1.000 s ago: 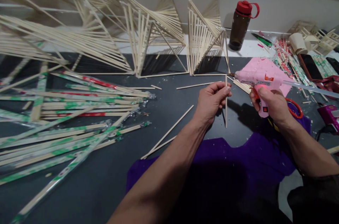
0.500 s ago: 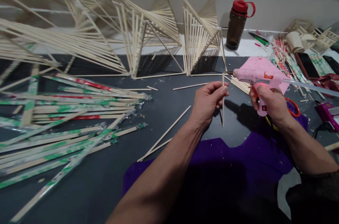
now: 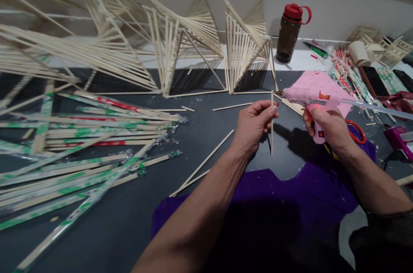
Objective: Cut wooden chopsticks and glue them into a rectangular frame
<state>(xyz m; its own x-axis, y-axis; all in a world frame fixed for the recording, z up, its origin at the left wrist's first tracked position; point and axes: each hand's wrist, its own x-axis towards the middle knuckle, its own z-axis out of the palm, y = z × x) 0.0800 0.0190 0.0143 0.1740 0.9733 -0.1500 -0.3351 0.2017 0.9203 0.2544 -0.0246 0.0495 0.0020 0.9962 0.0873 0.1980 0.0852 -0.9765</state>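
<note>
Left hand [image 3: 253, 124], right of centre: thumb and fingertips pinch a thin stick [image 3: 272, 135] just below its top end. Right hand [image 3: 334, 128], further right: fingers wrapped round the handle of a pink glue gun [image 3: 312, 92], nozzle at or just beside the stick's top; contact unclear. Main risk: fingertips sit near the nozzle, so a slip or glue run could burn them. Pinch is high, long end hangs below; a nozzle nudge could twist the stick and smear glue off the spot. Nozzle also points at the foot of the nearest stick frame [image 3: 247, 53], upper centre-right; overreach could knock it or drip there. Scissors [image 3: 357, 131] lie close under the right wrist, could snag it. Clear glue rod [image 3: 377, 108] juts far right, could catch on clutter on the worktop [image 3: 129, 230].
</note>
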